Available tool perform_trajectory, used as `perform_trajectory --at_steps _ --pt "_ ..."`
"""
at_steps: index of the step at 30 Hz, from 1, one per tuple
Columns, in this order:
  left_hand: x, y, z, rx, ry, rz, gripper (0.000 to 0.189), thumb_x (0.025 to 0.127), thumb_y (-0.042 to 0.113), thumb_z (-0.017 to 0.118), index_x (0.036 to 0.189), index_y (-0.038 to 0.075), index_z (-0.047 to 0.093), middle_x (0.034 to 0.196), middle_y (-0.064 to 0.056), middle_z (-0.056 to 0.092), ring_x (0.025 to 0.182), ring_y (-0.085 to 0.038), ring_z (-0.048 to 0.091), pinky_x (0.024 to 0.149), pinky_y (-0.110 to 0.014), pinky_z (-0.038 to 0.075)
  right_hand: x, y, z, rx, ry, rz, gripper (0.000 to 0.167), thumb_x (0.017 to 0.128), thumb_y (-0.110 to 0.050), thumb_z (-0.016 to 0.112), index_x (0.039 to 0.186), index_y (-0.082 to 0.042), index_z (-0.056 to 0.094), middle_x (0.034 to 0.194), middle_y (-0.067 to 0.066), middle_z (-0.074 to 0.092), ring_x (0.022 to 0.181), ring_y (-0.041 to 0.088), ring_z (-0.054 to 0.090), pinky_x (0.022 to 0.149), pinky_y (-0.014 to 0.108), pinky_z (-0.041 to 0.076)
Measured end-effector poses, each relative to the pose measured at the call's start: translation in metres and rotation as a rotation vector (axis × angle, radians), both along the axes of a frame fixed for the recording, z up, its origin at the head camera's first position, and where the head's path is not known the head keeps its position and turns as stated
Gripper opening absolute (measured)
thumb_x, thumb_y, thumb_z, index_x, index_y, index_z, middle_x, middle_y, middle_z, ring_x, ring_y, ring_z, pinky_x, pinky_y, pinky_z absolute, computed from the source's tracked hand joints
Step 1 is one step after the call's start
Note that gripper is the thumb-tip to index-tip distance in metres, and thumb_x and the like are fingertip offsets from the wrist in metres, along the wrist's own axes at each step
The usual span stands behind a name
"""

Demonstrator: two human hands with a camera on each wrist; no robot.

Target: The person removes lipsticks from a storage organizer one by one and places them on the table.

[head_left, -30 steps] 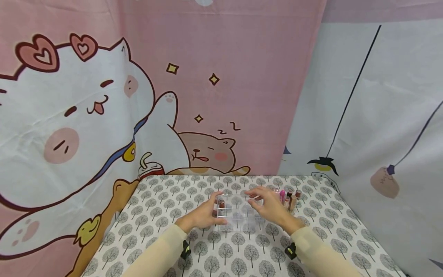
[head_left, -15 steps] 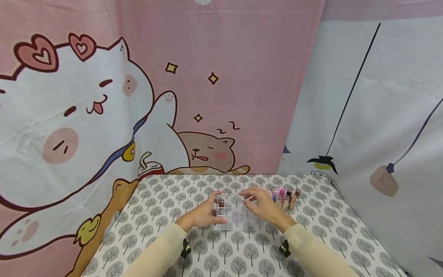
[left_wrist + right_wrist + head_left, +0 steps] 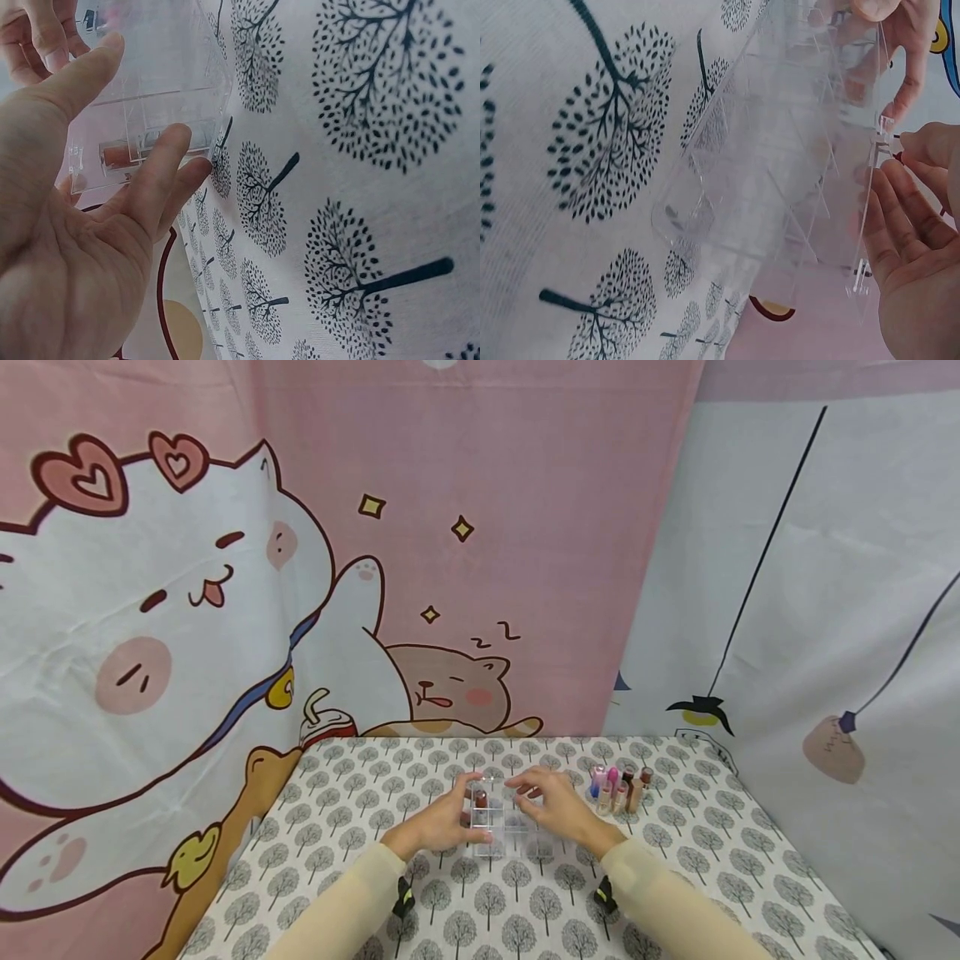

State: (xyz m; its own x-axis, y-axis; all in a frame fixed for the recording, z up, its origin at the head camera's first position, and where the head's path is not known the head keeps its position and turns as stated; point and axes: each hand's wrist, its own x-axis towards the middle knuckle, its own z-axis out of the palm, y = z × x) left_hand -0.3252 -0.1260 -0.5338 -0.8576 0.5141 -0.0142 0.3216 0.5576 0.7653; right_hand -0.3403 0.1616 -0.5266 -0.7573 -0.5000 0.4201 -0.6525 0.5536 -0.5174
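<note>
A clear plastic compartment box [image 3: 506, 843] stands on the table in the head view. Inside its left side is a small tube with a reddish-brown end [image 3: 481, 799], seen lying sideways in the left wrist view. My left hand [image 3: 444, 821] grips the box's left side, thumb at the near side and fingers at the far side. My right hand [image 3: 557, 810] has bent fingers at the box's far edge. In the right wrist view its fingertips pinch near a small clear clasp [image 3: 885, 133] on that edge; the exact contact is partly hidden. Whether the lid is closed is unclear.
Several lipsticks and lip gloss tubes [image 3: 621, 792] stand grouped right of the box. A cloth with printed trees [image 3: 465, 927] covers the table. Patterned curtains [image 3: 555, 568] hang behind it and along the sides.
My right hand has moved left along the box's far edge, away from the lipsticks, which show more fully now. The left hand and box have stayed nearly still.
</note>
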Motion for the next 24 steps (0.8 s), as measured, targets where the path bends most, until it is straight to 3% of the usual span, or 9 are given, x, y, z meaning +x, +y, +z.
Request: perform_trajectory --at_steps 12,17,24 --pt "0.002 -0.001 0.002 0.036 0.001 -0.021 0.111 0.101 0.033 0.095 0.182 0.022 0.019 0.17 -0.031 0.053 0.139 -0.049 0.075 0.119 -0.065 0.063 -0.006 -0.019 -0.004 0.02 -0.079 -0.011 0.033 0.109 -0.013 0.083 0.141 -0.01 0.081 0.134 0.01 0.084 0.114 0.024 0.083 0.103 0.045 0.072" --pt "0.0 -0.002 0.0 0.043 0.006 -0.03 0.11 0.102 0.033 0.094 0.181 0.022 0.019 0.168 -0.03 0.054 0.138 -0.051 0.075 0.12 -0.064 0.062 -0.007 -0.029 -0.004 0.038 -0.072 -0.024 0.034 0.107 -0.013 0.086 0.14 -0.009 0.082 0.134 0.008 0.086 0.112 0.024 0.085 0.102 0.044 0.072" --pt "0.0 -0.002 0.0 0.049 0.013 -0.04 0.11 0.102 0.033 0.094 0.181 0.022 0.019 0.168 -0.028 0.055 0.138 -0.053 0.074 0.122 -0.063 0.061 -0.01 -0.038 -0.009 0.026 -0.057 0.027 0.034 0.105 -0.008 0.085 0.138 0.0 0.081 0.134 0.018 0.086 0.11 0.031 0.088 0.099 0.044 0.074"
